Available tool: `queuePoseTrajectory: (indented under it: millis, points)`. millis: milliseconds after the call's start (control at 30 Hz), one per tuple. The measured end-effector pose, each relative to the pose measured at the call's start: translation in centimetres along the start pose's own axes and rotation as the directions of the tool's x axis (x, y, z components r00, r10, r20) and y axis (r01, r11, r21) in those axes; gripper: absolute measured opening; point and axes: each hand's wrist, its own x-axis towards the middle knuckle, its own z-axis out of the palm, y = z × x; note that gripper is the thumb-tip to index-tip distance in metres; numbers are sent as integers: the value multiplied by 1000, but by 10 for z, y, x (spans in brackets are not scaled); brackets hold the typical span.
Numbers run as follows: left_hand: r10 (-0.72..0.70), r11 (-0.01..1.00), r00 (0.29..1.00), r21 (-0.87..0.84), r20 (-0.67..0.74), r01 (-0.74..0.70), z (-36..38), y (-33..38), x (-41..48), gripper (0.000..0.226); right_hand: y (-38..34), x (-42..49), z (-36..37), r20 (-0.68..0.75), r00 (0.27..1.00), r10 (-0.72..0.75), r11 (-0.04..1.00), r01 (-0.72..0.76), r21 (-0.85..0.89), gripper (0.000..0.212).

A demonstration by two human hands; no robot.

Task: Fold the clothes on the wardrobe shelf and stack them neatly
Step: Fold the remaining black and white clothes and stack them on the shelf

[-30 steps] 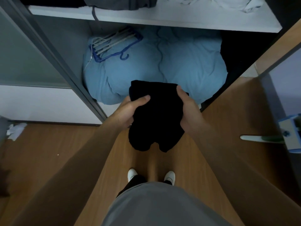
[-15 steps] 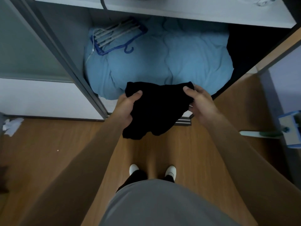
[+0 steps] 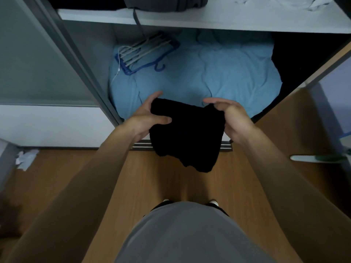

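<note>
A black garment (image 3: 187,135) hangs bunched in front of me, in front of the open wardrobe. My left hand (image 3: 150,115) grips its left edge, thumb across the front. My right hand (image 3: 230,118) holds its right edge, fingers curled over the top. The lower part of the cloth dangles over the floor. On the white shelf (image 3: 209,19) above lie a dark grey garment (image 3: 163,3) at the left and a crumpled white garment (image 3: 281,2) at the right.
Below the shelf a light blue duvet (image 3: 218,73) fills the wardrobe bottom, with a blue hanger bundle (image 3: 146,52) on it. A grey sliding door frame (image 3: 76,59) stands at the left. Crumpled white paper (image 3: 25,158) lies on the wooden floor.
Both hands have regripped the black garment and lifted it a little toward the wardrobe. The cloth now looks more compact, with the right hand's fingers over its top edge.
</note>
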Motion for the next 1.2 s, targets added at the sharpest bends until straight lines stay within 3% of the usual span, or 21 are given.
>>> queuePoseTrajectory:
  millis: [33, 100, 167, 233, 333, 467, 600, 667, 700, 767, 833, 900, 967, 1033, 1200]
  points:
    - [-9, 1000, 999, 16, 31, 8, -3, 0, 0, 94, -1, -2, 3, 35, 999, -11, 997, 14, -79, 27]
    - [-28, 998, 998, 50, 58, 25, -6, 2, 0, 96, -5, -8, 7, 132, 991, -12, 928, 60, -368, 49]
    - [-38, 996, 998, 79, 59, 34, -7, 3, 0, 96, -7, -13, 13, 222, 975, -1, 707, 157, -689, 69]
    - [-33, 994, 998, 102, 51, 27, -7, 3, 0, 94, 0, -14, 22, 219, 974, -52, 460, 218, -861, 59]
    - [-7, 990, 999, 144, 47, 0, -9, 7, -2, 90, 10, -15, 34, 100, 972, -213, 284, 160, -945, 24]
    - [34, 939, 999, 343, 8, -35, -12, 10, -9, 89, 18, -10, 32, 193, 903, -384, 212, 289, -934, 25]
    - [54, 925, 998, 376, 21, -58, -10, 10, -15, 86, 17, -15, 33, 409, 845, -344, 326, 516, -792, 11]
    - [75, 928, 997, 363, 28, -80, -8, 10, -18, 82, 14, -15, 30, 521, 805, -286, 293, 591, -752, 8]
    - [83, 929, 996, 361, 25, -87, -7, 9, -20, 81, 12, -16, 27, 554, 800, -230, 345, 599, -722, 5]
    - [106, 936, 994, 338, 9, -103, -5, 9, -20, 80, 8, -20, 22, 513, 853, -92, 593, 461, -660, 15]
    - [139, 959, 990, 249, 0, -134, -3, 5, -20, 81, 11, -22, 17, 407, 912, -50, 801, 280, -530, 28]
    - [187, 966, 982, 176, 21, -188, -2, -2, -19, 86, 14, -24, 15, 281, 959, -44, 943, 133, -306, 6]
    - [204, 962, 977, 173, 62, -212, -1, -14, -20, 97, 14, -24, 12, 202, 979, -5, 995, 26, -101, 14]
    - [146, 968, 985, 192, 89, -161, 0, -27, -22, 110, 12, -26, 8, 213, 977, 26, 1000, -27, 2, 23]
    - [55, 993, 959, 88, 277, -83, 8, -45, -21, 94, 8, -33, -9, 305, 949, 77, 993, -100, 60, 20]
